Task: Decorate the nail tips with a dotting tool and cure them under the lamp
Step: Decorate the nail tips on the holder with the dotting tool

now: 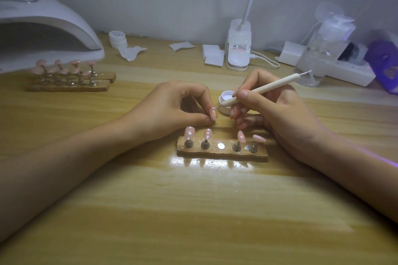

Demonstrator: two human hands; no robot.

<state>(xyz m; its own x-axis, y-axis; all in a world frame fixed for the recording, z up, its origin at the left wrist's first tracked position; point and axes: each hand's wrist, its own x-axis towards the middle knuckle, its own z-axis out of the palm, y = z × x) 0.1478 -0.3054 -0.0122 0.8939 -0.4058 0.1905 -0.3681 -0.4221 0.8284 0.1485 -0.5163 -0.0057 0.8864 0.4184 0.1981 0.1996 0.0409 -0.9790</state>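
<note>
Pink nail tip (213, 114), near the middle of the table (193, 211), pinched between thumb and forefinger of the left hand (176, 105). The right hand (271, 112) grips a white dotting tool (260, 88), its point touching the tip. An open white pot (224, 108) sits just behind; a wooden holder (221, 151) lies in front; the lamp (47, 26) stands at the far left corner.

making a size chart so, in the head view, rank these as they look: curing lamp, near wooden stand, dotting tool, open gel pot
1. curing lamp, though farther off and cropped
2. near wooden stand and dotting tool: similar length, stand bulkier, so unranked
3. open gel pot
</note>
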